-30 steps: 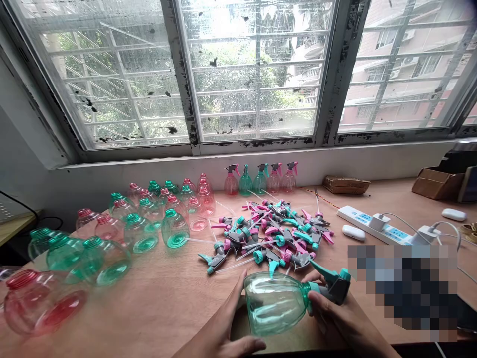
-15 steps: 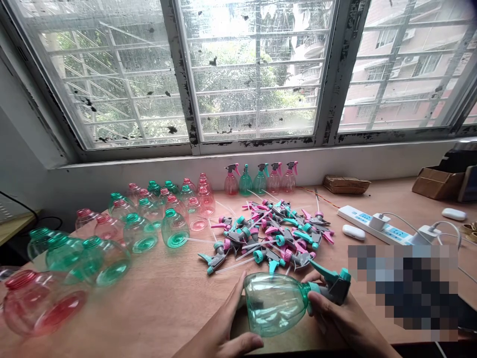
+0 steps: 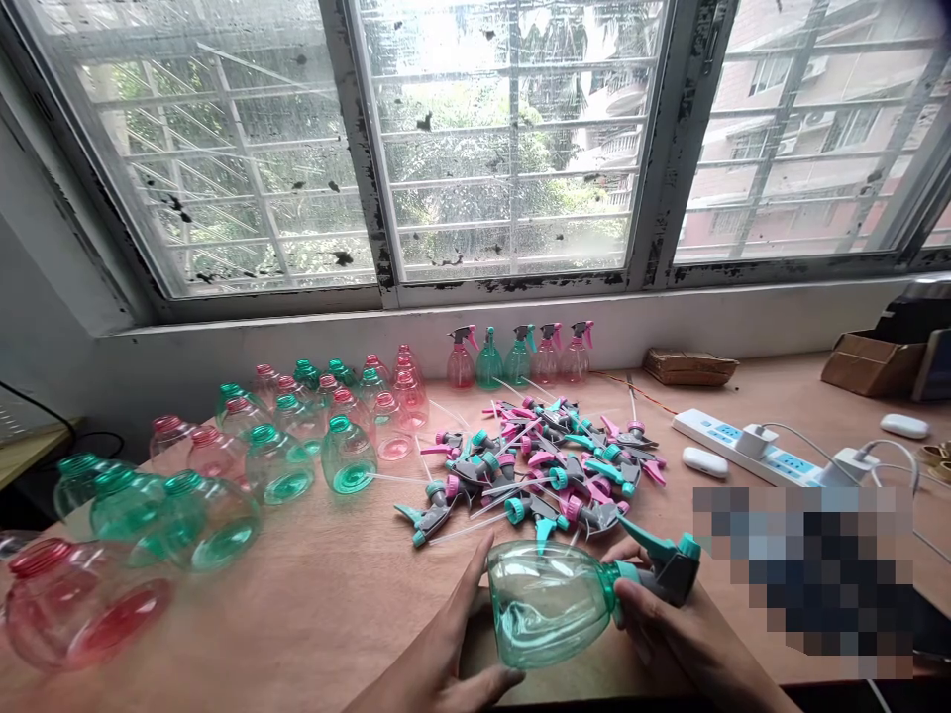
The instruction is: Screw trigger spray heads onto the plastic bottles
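Note:
A clear green spray bottle (image 3: pixel 546 604) lies on its side in the air above the table's front edge, its base to the left. My left hand (image 3: pixel 457 634) cups the base end, fingers behind and thumb below. The neck points right into a grey and teal trigger sprayer (image 3: pixel 673 569), seated on the bottle's mouth. With thumb and fingers my right hand (image 3: pixel 661 614) grips the teal collar of that sprayer; some of its fingers are hidden. Just beyond the bottle lies a heap of loose trigger sprayers (image 3: pixel 535 460) in grey, pink and teal with thin tubes.
Several open green bottles (image 3: pixel 349 456) and red bottles (image 3: pixel 89 604) stand on the left of the wooden table (image 3: pixel 319 614). Finished spray bottles (image 3: pixel 520 356) line the wall under the window. On the right are a power strip (image 3: pixel 750 451), a white case (image 3: pixel 704 462) and a cardboard box (image 3: pixel 869 361).
The bottle's reflections have shifted, as if it turned slightly about its length. My left thumb has moved a little. My right hand and the sprayer stay almost where they were.

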Action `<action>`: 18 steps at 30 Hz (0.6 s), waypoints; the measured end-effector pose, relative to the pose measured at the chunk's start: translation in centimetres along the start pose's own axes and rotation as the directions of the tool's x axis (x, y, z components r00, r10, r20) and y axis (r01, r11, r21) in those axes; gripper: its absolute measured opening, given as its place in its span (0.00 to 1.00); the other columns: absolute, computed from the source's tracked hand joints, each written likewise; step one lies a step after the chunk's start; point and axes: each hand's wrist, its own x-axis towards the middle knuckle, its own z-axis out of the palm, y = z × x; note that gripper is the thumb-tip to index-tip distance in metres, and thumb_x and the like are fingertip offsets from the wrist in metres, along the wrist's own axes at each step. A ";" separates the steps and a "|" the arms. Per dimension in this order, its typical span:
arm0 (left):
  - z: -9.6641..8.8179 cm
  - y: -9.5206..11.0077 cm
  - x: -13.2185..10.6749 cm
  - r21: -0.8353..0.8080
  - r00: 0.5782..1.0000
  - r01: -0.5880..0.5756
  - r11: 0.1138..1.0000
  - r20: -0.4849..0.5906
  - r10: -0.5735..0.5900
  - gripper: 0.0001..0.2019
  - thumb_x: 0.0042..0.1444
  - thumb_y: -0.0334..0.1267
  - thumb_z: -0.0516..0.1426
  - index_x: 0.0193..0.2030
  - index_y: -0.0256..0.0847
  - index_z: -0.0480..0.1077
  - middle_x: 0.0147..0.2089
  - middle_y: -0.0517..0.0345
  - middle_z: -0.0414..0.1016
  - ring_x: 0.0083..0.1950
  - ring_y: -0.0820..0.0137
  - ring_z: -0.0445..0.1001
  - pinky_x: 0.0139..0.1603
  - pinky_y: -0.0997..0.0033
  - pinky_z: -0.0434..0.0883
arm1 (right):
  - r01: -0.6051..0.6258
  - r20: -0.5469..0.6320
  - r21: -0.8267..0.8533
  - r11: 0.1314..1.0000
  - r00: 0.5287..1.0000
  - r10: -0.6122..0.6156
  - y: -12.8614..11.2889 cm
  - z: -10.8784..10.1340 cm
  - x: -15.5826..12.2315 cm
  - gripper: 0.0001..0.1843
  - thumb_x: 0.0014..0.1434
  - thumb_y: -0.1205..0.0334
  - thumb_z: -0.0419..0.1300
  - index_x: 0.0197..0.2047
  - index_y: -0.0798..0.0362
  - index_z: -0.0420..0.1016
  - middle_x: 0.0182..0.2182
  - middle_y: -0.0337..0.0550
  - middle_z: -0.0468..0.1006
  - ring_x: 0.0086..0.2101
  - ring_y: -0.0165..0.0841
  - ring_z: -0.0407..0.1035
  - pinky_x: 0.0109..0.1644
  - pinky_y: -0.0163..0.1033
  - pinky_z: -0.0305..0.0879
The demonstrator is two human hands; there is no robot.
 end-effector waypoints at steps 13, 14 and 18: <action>-0.4 0.5 0.1 -0.021 0.999 0.040 0.999 0.032 -0.039 0.48 0.56 0.33 0.65 0.76 0.55 0.42 0.80 0.61 0.40 0.79 0.54 0.41 0.77 0.49 0.42 | 0.015 0.005 0.018 1.000 1.000 -0.015 -0.1 0.0 0.1 0.21 0.57 0.44 0.70 0.42 0.51 0.73 0.22 0.36 0.77 0.19 0.29 0.64 0.23 0.35 0.60; -0.3 0.5 0.1 -0.028 0.999 0.038 0.999 0.030 -0.037 0.49 0.55 0.32 0.65 0.76 0.56 0.40 0.80 0.61 0.39 0.79 0.54 0.42 0.77 0.49 0.43 | 0.018 0.003 0.023 1.000 1.000 -0.018 -0.1 0.0 0.1 0.21 0.57 0.45 0.70 0.43 0.51 0.72 0.21 0.36 0.76 0.18 0.29 0.64 0.23 0.34 0.59; 0.0 0.6 -0.1 -0.040 1.000 0.008 0.999 -0.005 -0.008 0.48 0.58 0.31 0.63 0.76 0.57 0.38 0.80 0.61 0.38 0.79 0.56 0.43 0.77 0.52 0.45 | 0.030 0.008 0.023 0.999 1.000 -0.030 -0.1 0.0 0.2 0.22 0.58 0.45 0.69 0.44 0.52 0.71 0.20 0.34 0.76 0.16 0.27 0.64 0.21 0.32 0.58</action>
